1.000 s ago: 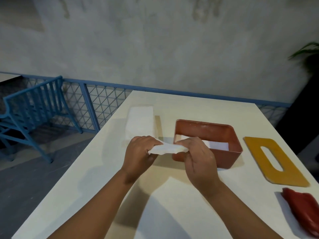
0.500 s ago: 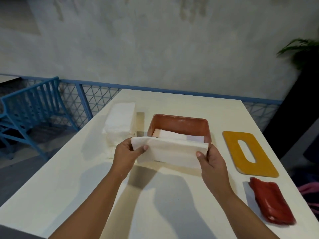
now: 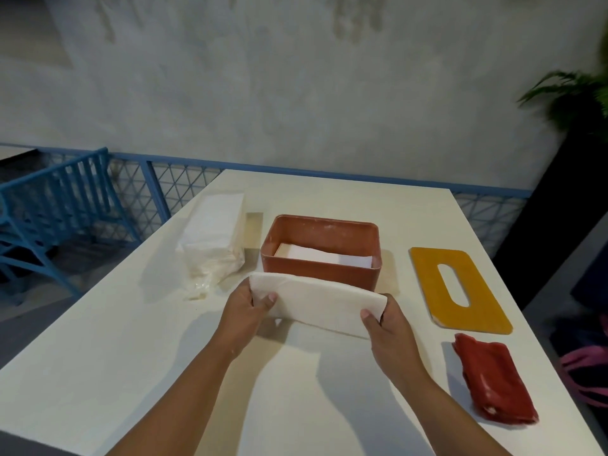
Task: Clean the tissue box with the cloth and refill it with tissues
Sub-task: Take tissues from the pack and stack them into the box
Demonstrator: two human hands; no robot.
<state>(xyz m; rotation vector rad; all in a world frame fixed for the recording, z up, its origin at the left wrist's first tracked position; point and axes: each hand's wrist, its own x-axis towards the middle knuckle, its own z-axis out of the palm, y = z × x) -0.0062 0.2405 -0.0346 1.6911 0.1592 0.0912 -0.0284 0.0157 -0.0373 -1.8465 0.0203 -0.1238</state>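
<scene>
A second ago the hands were close together with the white paper tissue (image 3: 316, 302) bunched between them. It is now spread wide into a flat folded strip. Half a second ago it hid the near wall of the box up to the rim; now it covers only the foot of that wall.

The left hand (image 3: 245, 312) pinches the strip's left end and the right hand (image 3: 391, 327) pinches its right end, each with the thumb on the near face and the fingers curled behind. The strip hangs between them above the pale bench (image 3: 131, 357), just in front of the open terracotta plastic tissue box (image 3: 324, 222).

White folded tissues (image 3: 324, 255) lie low inside the box. To its left a clear plastic pack of white tissues (image 3: 214, 238) lies on the bench, its near end open and crumpled. To the right of the box lies the flat yellow lid with an oval slot (image 3: 483, 301), and nearer than the lid the folded red cloth (image 3: 493, 378), both apart from the hands.
</scene>
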